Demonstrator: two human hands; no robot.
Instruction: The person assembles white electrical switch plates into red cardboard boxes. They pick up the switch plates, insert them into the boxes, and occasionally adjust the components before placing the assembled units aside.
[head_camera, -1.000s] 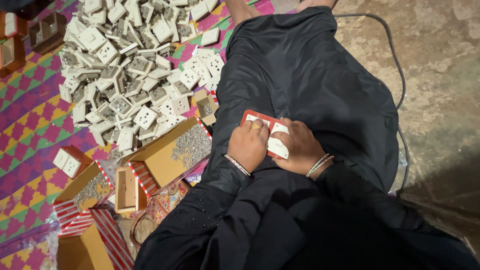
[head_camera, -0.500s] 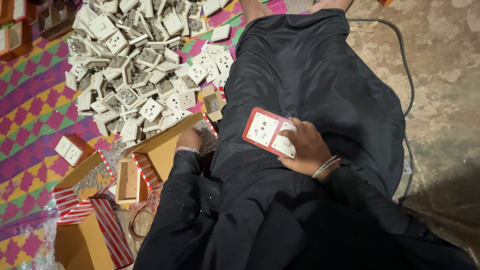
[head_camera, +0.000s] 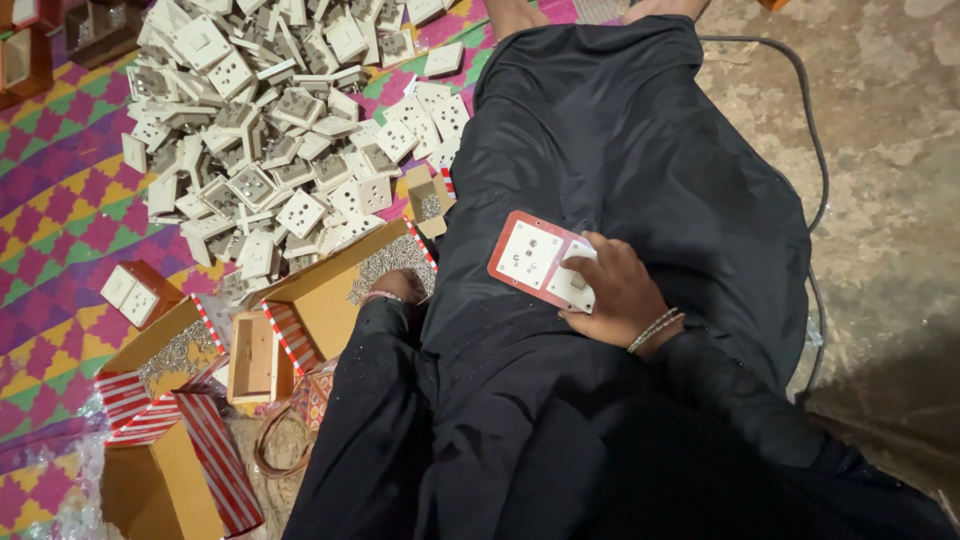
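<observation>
Right grip (head_camera: 615, 295) on red-framed panel (head_camera: 540, 262), patterned mat (head_camera: 60, 230)

The right hand (head_camera: 622, 292) lay on the lap, fingers curled in a closed grip, wrist bent. The left hand (head_camera: 398, 287) reached left of the lap, mostly hidden, grip unclear.

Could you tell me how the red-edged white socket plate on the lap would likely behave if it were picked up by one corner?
The socket plate looks flat and rigid, so it would probably stay stiff rather than droop. The right hand steadies it alone with fingertips, which suggests it is light. It lies on sloping black cloth, so once released it might slide; being flat, it should not roll.
</observation>
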